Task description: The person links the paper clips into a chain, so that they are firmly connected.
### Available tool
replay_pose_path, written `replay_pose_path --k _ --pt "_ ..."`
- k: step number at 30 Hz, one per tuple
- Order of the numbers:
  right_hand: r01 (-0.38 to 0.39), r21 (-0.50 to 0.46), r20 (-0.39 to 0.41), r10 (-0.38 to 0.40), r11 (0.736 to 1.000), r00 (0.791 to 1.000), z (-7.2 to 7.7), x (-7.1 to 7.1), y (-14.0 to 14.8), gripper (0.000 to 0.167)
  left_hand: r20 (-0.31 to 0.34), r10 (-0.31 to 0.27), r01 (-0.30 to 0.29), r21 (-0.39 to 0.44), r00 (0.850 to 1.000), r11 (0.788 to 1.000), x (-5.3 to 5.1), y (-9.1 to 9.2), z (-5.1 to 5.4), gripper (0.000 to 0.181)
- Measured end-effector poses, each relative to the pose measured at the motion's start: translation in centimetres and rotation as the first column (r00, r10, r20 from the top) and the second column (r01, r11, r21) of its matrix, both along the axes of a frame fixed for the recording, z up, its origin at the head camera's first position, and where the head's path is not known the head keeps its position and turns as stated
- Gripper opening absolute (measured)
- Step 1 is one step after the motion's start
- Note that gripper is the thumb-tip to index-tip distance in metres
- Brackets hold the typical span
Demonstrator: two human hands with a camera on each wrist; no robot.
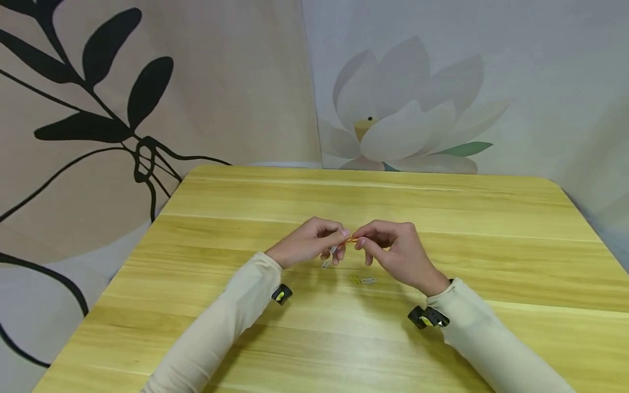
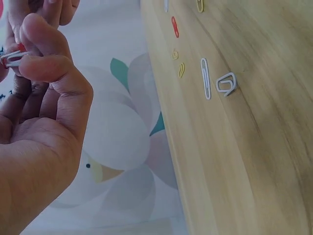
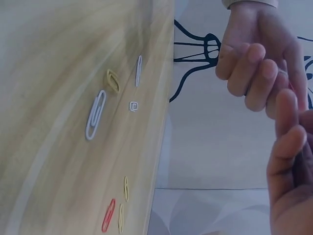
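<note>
In the head view my left hand (image 1: 314,241) and right hand (image 1: 400,251) meet above the table, fingertips close together. Between them is an orange-red paper clip (image 1: 351,240), pinched at its right end by my right thumb and forefinger. My left thumb and forefinger pinch its other side together with a white paper clip (image 2: 17,58), seen in the left wrist view. Fingers partly hide both clips, so how they join is unclear. Below the hands, a yellow paper clip (image 1: 355,279) and a white paper clip (image 1: 368,280) lie side by side on the wood.
Several more clips lie on the table (image 1: 236,234): a red one (image 3: 108,215), small yellow ones (image 3: 126,189), a squarish white one (image 2: 226,83) and a slim white one (image 3: 138,71). Behind the table's far edge stands a wall with a printed flower (image 1: 417,109).
</note>
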State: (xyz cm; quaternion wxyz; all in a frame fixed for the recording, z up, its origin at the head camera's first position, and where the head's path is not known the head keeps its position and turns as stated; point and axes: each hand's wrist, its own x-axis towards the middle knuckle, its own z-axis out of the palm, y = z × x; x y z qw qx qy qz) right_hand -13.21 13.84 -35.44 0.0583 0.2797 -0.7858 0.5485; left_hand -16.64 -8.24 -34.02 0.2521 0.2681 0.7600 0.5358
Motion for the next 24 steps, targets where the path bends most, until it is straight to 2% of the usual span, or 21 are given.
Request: replay_pose_path --k 5,16,24 --pt "-0.005 -0.005 -0.012 0.005 1.0 1.0 0.06 0.12 -0.09 0.012 -0.033 -0.011 0.01 -0.011 0.999 1.0 -0.06 0.12 -0.02 0.033" --pt "-0.018 -0.016 0.001 0.018 1.0 1.0 0.49 0.31 -0.05 0.01 -0.039 -0.045 0.045 -0.004 0.998 0.999 0.01 0.3 0.46 0.02" --pt "0.005 0.017 0.047 -0.006 1.0 0.999 0.54 0.19 0.27 0.011 -0.12 -0.057 0.051 -0.048 0.991 0.998 0.06 0.26 0.92 0.018"
